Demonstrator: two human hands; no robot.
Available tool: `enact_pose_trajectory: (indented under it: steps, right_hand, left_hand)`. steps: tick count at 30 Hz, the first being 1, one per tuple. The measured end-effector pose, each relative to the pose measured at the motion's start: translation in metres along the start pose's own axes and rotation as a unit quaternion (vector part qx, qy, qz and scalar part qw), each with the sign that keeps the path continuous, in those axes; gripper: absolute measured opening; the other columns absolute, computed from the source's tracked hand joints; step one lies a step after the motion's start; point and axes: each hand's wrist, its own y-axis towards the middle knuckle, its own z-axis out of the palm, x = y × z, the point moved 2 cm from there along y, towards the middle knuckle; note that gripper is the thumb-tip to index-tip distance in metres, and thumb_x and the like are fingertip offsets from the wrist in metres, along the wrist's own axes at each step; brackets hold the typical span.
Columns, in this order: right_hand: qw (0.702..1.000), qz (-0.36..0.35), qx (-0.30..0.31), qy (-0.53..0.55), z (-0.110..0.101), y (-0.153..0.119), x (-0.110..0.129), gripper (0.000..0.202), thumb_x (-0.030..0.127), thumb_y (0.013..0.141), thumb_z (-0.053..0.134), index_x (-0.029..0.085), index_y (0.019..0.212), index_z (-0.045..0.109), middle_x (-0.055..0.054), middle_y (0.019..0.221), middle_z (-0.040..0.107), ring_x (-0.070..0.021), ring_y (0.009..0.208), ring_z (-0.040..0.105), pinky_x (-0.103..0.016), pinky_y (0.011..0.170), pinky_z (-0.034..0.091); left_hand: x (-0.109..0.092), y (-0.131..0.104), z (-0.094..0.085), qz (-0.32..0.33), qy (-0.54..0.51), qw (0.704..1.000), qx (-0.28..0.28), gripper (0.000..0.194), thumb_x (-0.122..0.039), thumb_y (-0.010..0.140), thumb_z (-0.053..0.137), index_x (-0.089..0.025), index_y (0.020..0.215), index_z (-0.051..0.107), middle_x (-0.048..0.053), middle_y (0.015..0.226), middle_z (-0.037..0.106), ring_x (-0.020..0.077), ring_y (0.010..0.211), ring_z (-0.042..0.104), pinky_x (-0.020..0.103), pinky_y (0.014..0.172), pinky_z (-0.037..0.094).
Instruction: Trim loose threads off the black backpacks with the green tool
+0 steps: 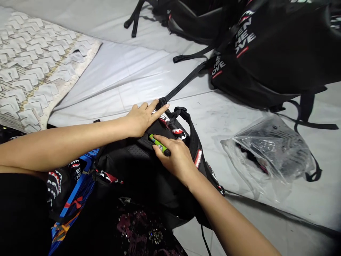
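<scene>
A black backpack (128,167) with red-and-white shark-mouth prints lies across my lap and the edge of the white surface. My left hand (142,119) presses on its upper part, fingers stretched out and spread over the fabric beside a black strap. My right hand (177,158) is closed around a green marker pen (159,144) with a dark end. The pen's front end touches or nearly touches the black fabric just below my left hand; the exact contact is too small to tell.
Several black backpacks (277,57) with white lettering are piled at the upper right, straps trailing. A clear plastic bag (271,156) with dark contents lies to the right. A patterned mat (34,67) covers the upper left. White sheeting (128,71) spreads over the surface.
</scene>
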Motion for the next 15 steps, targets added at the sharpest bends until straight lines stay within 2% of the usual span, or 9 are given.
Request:
enact_pose_trajectory:
  steps: [5, 7, 9, 12, 14, 15]
  right_hand:
    - [1.0, 0.003, 0.017, -0.008, -0.003, 0.002, 0.004, 0.033, 0.017, 0.089, 0.069, 0.02, 0.122, 0.071, -0.006, 0.102, 0.079, -0.0253, 0.086, 0.076, -0.038, 0.084, 0.055]
    - [1.0, -0.001, 0.021, 0.001, -0.003, 0.003, 0.005, 0.032, 0.017, 0.089, 0.068, 0.021, 0.121, 0.071, -0.004, 0.107, 0.078, -0.0247, 0.09, 0.076, -0.037, 0.085, 0.055]
    - [1.0, -0.01, 0.021, 0.01, -0.002, 0.004, 0.006, 0.032, 0.017, 0.09, 0.067, 0.023, 0.121, 0.07, -0.003, 0.112, 0.077, -0.024, 0.094, 0.075, -0.036, 0.085, 0.055]
    - [1.0, -0.017, 0.018, 0.009, -0.001, 0.004, 0.007, 0.031, 0.017, 0.09, 0.066, 0.023, 0.121, 0.07, -0.003, 0.111, 0.077, -0.0234, 0.092, 0.076, -0.036, 0.085, 0.055]
    - [1.0, -0.016, 0.02, 0.0, 0.0, 0.003, 0.008, 0.031, 0.017, 0.09, 0.065, 0.023, 0.121, 0.07, -0.004, 0.107, 0.078, -0.0231, 0.086, 0.076, -0.036, 0.083, 0.055]
    - [1.0, -0.018, 0.021, -0.005, 0.001, 0.003, 0.008, 0.032, 0.018, 0.09, 0.065, 0.023, 0.121, 0.07, -0.005, 0.105, 0.079, -0.0232, 0.085, 0.076, -0.036, 0.083, 0.055]
  left_hand:
    - [0.009, -0.007, -0.002, 0.037, -0.041, 0.998, -0.004, 0.113, -0.011, 0.081, 0.064, -0.03, 0.158, -0.016, 0.016, 0.168, -0.006, 0.0352, 0.148, 0.027, 0.044, 0.111, 0.04]
    - [0.013, -0.009, -0.003, 0.003, -0.049, 0.999, 0.003, 0.114, -0.012, 0.08, 0.064, -0.031, 0.158, -0.018, 0.016, 0.168, -0.013, 0.0374, 0.151, 0.021, 0.044, 0.109, 0.042]
    - [0.018, -0.011, -0.003, -0.047, -0.053, 0.997, 0.027, 0.118, -0.015, 0.079, 0.067, -0.035, 0.156, -0.021, 0.017, 0.167, -0.014, 0.0415, 0.149, 0.025, 0.045, 0.102, 0.047]
    - [0.025, -0.013, 0.0, -0.052, -0.068, 0.995, 0.042, 0.118, -0.019, 0.08, 0.067, -0.038, 0.154, -0.024, 0.019, 0.167, 0.008, 0.0376, 0.131, 0.051, 0.041, 0.093, 0.051]
    - [0.028, -0.014, 0.001, -0.017, -0.08, 0.996, 0.027, 0.119, -0.024, 0.08, 0.067, -0.036, 0.154, -0.025, 0.018, 0.164, 0.019, 0.034, 0.125, 0.056, 0.039, 0.092, 0.051]
    - [0.028, -0.014, 0.002, -0.007, -0.083, 0.996, 0.021, 0.122, -0.027, 0.079, 0.07, -0.035, 0.154, -0.026, 0.018, 0.164, 0.019, 0.0349, 0.128, 0.054, 0.039, 0.093, 0.051]
